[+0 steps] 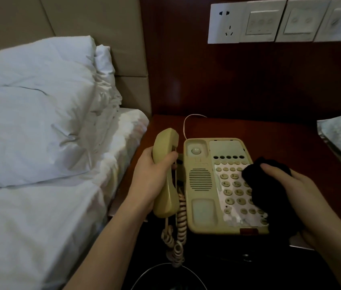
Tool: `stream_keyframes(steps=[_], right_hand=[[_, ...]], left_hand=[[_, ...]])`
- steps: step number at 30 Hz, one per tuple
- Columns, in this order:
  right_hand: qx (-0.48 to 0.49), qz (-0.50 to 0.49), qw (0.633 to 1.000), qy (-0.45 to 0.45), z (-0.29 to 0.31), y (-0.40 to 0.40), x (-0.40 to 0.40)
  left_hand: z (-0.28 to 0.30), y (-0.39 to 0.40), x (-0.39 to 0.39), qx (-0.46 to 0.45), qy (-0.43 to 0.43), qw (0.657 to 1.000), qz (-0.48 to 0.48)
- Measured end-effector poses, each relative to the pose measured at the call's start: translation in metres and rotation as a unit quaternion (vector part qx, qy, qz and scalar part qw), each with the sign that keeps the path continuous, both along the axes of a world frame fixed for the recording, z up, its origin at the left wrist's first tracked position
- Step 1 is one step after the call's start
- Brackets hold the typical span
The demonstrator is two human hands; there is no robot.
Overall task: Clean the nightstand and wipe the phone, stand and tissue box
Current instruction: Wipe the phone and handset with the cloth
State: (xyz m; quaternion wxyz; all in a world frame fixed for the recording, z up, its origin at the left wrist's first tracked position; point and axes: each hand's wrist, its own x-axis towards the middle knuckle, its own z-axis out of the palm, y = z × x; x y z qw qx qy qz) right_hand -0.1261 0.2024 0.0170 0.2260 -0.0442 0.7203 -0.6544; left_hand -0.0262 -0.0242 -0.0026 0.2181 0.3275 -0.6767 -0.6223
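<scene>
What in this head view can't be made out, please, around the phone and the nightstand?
- Phone base, head view: its right keys are covered by the black cloth gripped in the right hand.
- Wall switches: markings blurred.
- Round dark container: cut off by the bottom edge.
- Tissue box and stand: not identifiable.
- Handset: its inner face is turned away in the left hand.

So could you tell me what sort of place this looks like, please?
Probably a hotel bedroom: a bed with white linen, a corded phone on a wooden nightstand, and a row of wall switches above it.
</scene>
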Motion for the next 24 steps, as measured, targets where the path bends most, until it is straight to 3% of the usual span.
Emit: stream_keyframes(steps=[6,10,17,19,21,24], right_hand=[[0.008,0.026,1.0,-0.001,0.004,0.0,-0.001],[0.018,0.023,1.0,0.01,0.004,0.0,-0.002],[0.017,0.026,0.999,0.015,0.005,0.0,0.0],[0.023,0.028,0.999,0.022,0.006,-0.001,0.0],[0.025,0.027,0.999,0.032,0.006,-0.002,0.001],[0.046,0.006,0.995,0.091,0.002,-0.005,0.0]], left_hand=[[-0.002,-0.013,0.009,-0.051,-0.066,0.996,0.014],[-0.004,-0.029,0.016,-0.149,-0.13,0.98,0.032],[-0.009,-0.037,0.016,-0.143,-0.143,0.979,-0.018],[-0.011,-0.032,0.014,-0.196,-0.179,0.964,-0.011],[-0.011,-0.018,0.014,-0.319,-0.215,0.922,0.053],[-0.004,0.012,0.011,-0.436,-0.076,0.896,0.047]])
